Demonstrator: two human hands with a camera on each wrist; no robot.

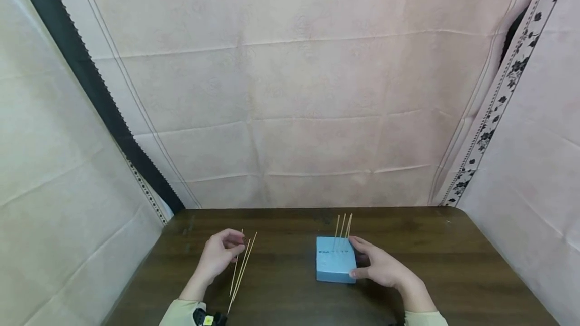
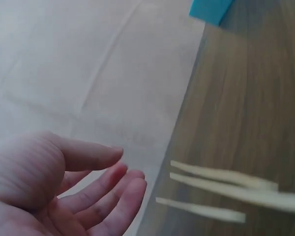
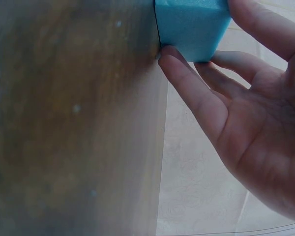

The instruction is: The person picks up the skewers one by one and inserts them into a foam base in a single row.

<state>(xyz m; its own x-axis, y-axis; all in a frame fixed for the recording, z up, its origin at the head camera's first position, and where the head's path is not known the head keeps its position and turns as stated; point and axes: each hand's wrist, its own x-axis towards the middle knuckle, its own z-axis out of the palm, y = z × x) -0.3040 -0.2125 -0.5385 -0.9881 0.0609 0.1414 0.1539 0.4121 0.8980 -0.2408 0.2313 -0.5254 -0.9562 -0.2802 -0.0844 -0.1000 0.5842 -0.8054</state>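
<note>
A blue foam block (image 1: 335,265) lies on the table, with several thin wooden sticks (image 1: 343,225) standing upright along its far part. My right hand (image 1: 378,264) holds the block's right side, thumb at the near corner and fingers at the far one. In the right wrist view, the fingers and thumb lie around the blue foam block (image 3: 191,29). My left hand (image 1: 223,254) hovers beside three loose sticks (image 1: 242,270) on the table. Its fingers bend loosely, and in the left wrist view nothing sits between them and the thumb; the sticks (image 2: 211,186) lie apart from the fingertips.
The dark brown wooden table (image 1: 290,301) ends at a pale cloth (image 1: 290,114) hanging behind it. More cloth hangs along the left (image 1: 68,190) and right (image 1: 534,165) sides, close to the table's edges.
</note>
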